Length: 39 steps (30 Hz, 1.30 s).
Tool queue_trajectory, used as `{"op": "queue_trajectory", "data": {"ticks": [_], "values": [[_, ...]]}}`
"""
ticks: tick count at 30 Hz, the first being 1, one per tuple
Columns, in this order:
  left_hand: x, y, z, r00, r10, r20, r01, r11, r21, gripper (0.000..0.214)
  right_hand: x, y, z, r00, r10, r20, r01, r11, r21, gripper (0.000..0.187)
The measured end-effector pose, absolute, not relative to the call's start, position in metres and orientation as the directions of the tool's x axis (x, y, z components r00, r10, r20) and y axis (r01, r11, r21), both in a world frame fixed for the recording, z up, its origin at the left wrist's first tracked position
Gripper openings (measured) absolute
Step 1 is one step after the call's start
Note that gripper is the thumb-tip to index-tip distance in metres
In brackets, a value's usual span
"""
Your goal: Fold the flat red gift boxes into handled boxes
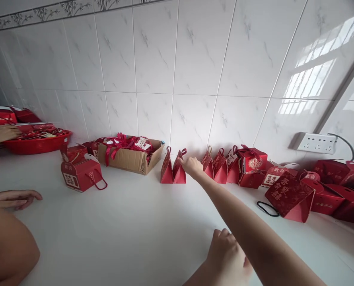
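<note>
My right hand (191,165) reaches out to the back of the white table, its fingers closed at the top of a red triangular gift box (179,175). Another triangular box (166,171) with a ribbon loop stands close against its left side. To the right of the hand, more upright triangular boxes (220,170) stand in a row, one partly covered by the hand. Low in the view, my left hand (228,252) is curled closed beneath my right forearm. Its palm is hidden, and a small reddish patch shows by its fingers.
A cardboard box (126,161) of red ribboned packets stands by the tiled wall, with a red handled box (83,174) nearer. Another person's hand (16,198) rests at left; a further hand (4,133) is over a red basin (36,147). A black loop (268,209) lies near red boxes (290,194).
</note>
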<state>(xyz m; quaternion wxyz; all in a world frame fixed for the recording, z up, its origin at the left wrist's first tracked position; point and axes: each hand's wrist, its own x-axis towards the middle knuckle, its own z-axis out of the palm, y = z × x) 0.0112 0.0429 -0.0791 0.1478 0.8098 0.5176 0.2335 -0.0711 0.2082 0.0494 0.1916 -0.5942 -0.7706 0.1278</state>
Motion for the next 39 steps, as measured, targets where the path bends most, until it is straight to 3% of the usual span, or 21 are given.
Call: {"op": "queue_trajectory", "data": {"ticks": [3,7,12,16,18,21,26,28,32,36,39], "values": [[0.006,0.045,-0.078,0.324,0.911,0.256,0.776,-0.411,0.478,0.011,-0.064,0.211,0.044,-0.194,0.969,0.151,0.829,0.244,-0.503,0.036],[0.000,0.045,-0.068,0.269,0.918,0.290,0.771,-0.386,0.507,0.010,-0.021,0.212,0.030,-0.125,0.968,0.218,0.763,0.234,-0.602,0.026],[-0.002,0.042,-0.060,0.224,0.877,0.426,0.708,-0.446,0.547,0.025,0.062,0.188,0.014,-0.014,0.902,0.432,0.655,0.335,-0.677,0.034],[-0.004,0.043,-0.063,0.034,0.641,0.767,0.649,-0.597,0.471,0.038,0.124,0.144,-0.003,0.044,0.836,0.547,0.571,0.428,-0.700,0.038],[-0.005,0.047,-0.066,-0.051,0.535,0.844,0.654,-0.621,0.433,0.047,0.143,0.122,-0.016,-0.012,0.820,0.573,0.520,0.495,-0.697,0.040],[-0.008,0.055,-0.070,-0.097,0.541,0.835,0.610,-0.630,0.479,0.053,0.156,0.098,-0.032,-0.107,0.817,0.566,0.394,0.558,-0.730,0.040],[-0.017,0.059,-0.061,-0.234,0.793,0.562,0.326,-0.481,0.814,0.044,0.162,0.082,-0.038,-0.199,0.834,0.515,0.241,0.551,-0.799,0.039],[-0.020,0.056,-0.052,-0.281,0.819,0.500,0.244,-0.443,0.863,0.039,0.166,0.078,-0.037,-0.266,0.806,0.529,0.230,0.586,-0.777,0.038],[-0.019,0.044,-0.040,-0.152,0.833,0.532,0.250,-0.489,0.836,0.028,0.168,0.070,-0.040,-0.303,0.675,0.673,0.263,0.738,-0.622,0.023],[-0.012,0.034,-0.042,-0.080,0.681,0.727,0.382,-0.653,0.654,0.022,0.160,0.066,-0.040,-0.100,0.434,0.895,0.460,0.818,-0.345,0.038],[-0.010,0.036,-0.046,0.069,0.540,0.839,0.426,-0.776,0.465,0.036,0.158,0.064,-0.035,-0.154,0.420,0.894,0.516,0.806,-0.290,0.034]]}}
